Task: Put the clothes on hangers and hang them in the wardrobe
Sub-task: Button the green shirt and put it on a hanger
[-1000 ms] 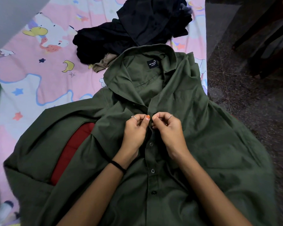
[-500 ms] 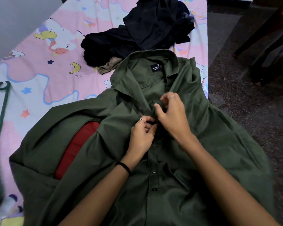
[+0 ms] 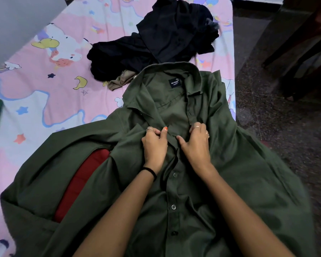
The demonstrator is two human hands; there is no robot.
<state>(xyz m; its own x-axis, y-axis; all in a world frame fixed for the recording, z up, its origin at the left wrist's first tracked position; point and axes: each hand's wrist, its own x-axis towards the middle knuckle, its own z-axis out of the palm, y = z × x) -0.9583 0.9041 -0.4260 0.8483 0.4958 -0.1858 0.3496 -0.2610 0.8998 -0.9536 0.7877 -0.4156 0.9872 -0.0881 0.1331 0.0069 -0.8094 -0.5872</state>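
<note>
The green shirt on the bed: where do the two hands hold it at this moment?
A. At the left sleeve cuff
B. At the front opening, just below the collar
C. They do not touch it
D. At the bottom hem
B: the left hand and right hand each pinch one edge of the green shirt below the collar.

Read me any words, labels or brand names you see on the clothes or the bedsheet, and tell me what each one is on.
"NO FUSS": white letters on the dark label sewn inside the collar of the olive green button-up shirt.
Smaller line under it on the same label: too small to read.
Pink cartoon-print bedsheet: pictures only, no readable words.
</note>
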